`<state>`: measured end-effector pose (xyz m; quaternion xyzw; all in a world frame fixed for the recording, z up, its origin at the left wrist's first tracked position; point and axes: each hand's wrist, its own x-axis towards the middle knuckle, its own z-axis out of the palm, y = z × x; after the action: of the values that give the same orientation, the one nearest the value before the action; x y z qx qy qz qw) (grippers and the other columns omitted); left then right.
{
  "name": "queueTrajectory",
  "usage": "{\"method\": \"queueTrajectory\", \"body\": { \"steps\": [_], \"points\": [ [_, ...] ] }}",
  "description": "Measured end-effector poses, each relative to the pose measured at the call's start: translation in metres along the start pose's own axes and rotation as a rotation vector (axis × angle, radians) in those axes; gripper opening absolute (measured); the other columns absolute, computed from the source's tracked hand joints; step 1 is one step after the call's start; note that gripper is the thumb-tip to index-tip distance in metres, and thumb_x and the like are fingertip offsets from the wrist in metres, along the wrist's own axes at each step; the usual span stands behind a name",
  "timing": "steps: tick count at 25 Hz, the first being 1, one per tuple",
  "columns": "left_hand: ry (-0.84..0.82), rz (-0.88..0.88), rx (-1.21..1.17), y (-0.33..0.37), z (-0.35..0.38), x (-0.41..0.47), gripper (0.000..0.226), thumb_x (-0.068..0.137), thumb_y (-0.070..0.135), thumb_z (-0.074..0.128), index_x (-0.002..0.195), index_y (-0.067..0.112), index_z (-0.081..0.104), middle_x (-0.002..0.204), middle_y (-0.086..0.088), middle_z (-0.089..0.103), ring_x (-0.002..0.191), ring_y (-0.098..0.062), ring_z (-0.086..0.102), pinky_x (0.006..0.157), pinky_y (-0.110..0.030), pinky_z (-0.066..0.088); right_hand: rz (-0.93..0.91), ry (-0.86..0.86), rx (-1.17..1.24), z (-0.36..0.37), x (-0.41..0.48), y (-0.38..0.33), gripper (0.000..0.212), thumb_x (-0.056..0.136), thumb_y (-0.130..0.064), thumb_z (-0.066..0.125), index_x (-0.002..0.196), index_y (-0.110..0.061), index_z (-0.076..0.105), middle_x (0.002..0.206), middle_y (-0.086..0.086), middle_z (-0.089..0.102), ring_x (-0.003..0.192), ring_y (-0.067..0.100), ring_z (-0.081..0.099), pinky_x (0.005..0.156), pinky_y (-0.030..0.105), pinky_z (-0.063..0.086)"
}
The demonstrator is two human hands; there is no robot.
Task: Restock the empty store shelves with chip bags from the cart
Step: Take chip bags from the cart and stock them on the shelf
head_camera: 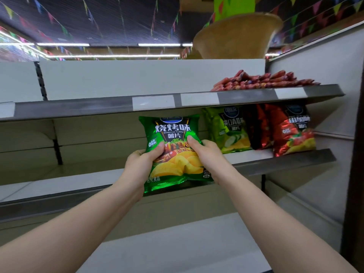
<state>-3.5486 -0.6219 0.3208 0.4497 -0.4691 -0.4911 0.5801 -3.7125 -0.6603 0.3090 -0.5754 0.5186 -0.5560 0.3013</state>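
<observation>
Two bare forearms reach up from 7 and 5 o'clock toward white store shelving. The left hand point(140, 164), with a ring point(136, 152) on one finger, grips the 9 o'clock edge of a green chip bag point(173, 134). Its thumb curls over the front and its fingers are hidden behind.

The bag is upright at the centre of the view with its label facing out. It is held in front of the middle shelf point(256, 154), with its lower edge overlapping the shelf's front lip. Whether it touches the shelf cannot be told.

The right hand point(206, 152) grips the bag's 3 o'clock edge, thumb pressed on the front. At 3 o'clock from it, three bags stand on the same shelf: a yellow-green bag point(230, 131), a dark red bag point(258, 131), then a red bag point(291, 133).

At 1 o'clock, a heap of red sausages point(266, 81) lies on the upper shelf point(78, 109).
</observation>
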Motion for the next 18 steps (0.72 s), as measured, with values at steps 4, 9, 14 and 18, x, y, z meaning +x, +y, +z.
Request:
{"method": "queueTrajectory", "body": {
  "steps": [4, 9, 14, 18],
  "points": [
    [0.012, -0.008, 0.019, -0.001, -0.006, 0.028, 0.047, 0.081, 0.032, 0.071, 0.112, -0.001, 0.059, 0.088, -0.015, 0.072, 0.061, -0.022, 0.070, 0.042, -0.022, 0.050, 0.017, -0.039, 0.008, 0.014, 0.030, 0.000, 0.050, 0.087, -0.054, 0.053, 0.106, -0.008, 0.059, 0.103, 0.010, 0.066, 0.096, 0.027, 0.063, 0.091, 0.046, 0.051],
    [-0.003, -0.091, 0.092, 0.001, -0.019, 0.089, 0.042, 0.081, 0.030, 0.072, 0.110, 0.003, 0.059, 0.094, -0.015, 0.070, 0.078, -0.027, 0.068, 0.063, -0.032, 0.055, 0.179, -0.082, 0.052, 0.033, 0.078, -0.005, 0.052, 0.087, -0.035, 0.061, 0.126, -0.002, 0.049, 0.117, 0.017, 0.062, 0.102, 0.031, 0.061, 0.087, 0.038, 0.050],
    [-0.133, -0.138, 0.176, -0.001, 0.000, 0.142, 0.020, 0.086, 0.018, 0.067, 0.102, 0.008, 0.062, 0.094, -0.008, 0.068, 0.075, -0.021, 0.062, 0.070, -0.032, 0.052, 0.204, -0.101, 0.032, 0.027, 0.123, 0.004, 0.060, 0.087, -0.033, 0.062, 0.136, -0.006, 0.042, 0.136, 0.012, 0.049, 0.124, 0.033, 0.046, 0.107, 0.045, 0.035],
    [-0.126, -0.061, 0.323, -0.012, 0.017, 0.172, 0.036, 0.086, 0.020, 0.067, 0.118, 0.004, 0.059, 0.110, -0.011, 0.066, 0.079, -0.020, 0.060, 0.069, -0.028, 0.048, 0.257, -0.126, 0.040, 0.024, 0.141, 0.019, 0.061, 0.088, -0.033, 0.061, 0.140, -0.009, 0.038, 0.142, 0.010, 0.043, 0.130, 0.031, 0.039, 0.111, 0.045, 0.029]
  ]
}}
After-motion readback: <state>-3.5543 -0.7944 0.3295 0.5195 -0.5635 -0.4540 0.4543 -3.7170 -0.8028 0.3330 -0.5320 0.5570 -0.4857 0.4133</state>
